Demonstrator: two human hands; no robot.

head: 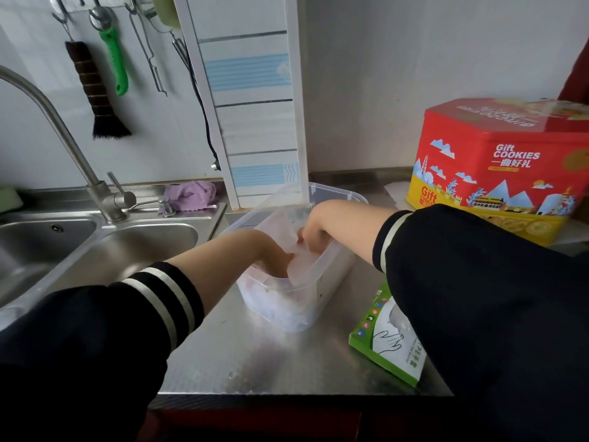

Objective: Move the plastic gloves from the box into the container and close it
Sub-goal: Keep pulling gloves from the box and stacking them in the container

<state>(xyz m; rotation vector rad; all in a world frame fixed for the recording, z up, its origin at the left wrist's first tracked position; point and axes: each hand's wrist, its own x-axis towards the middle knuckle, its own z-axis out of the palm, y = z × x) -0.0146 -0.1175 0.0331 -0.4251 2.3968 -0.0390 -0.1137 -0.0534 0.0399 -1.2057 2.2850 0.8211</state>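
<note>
A clear plastic container (pixel 322 295) stands open on the steel counter beside the sink. Both my hands reach down into it. A stack of translucent plastic gloves (pixel 301 266) stands bent between them inside the container. My left hand (pixel 271 250) goes in from the near left, its fingers hidden behind the gloves. My right hand (pixel 314 229) comes in from the right, fingers curled down on the top edge of the gloves. The green and white glove box (pixel 387 342) lies on the counter at the right, partly under my right sleeve.
A double steel sink (pixel 105 247) with a tall tap (pixel 63 135) lies to the left. A red and yellow cookie tin (pixel 497 173) stands at the back right. A purple cloth (pixel 191 194) lies behind the sink. Brushes hang on the wall. The counter's front edge is near.
</note>
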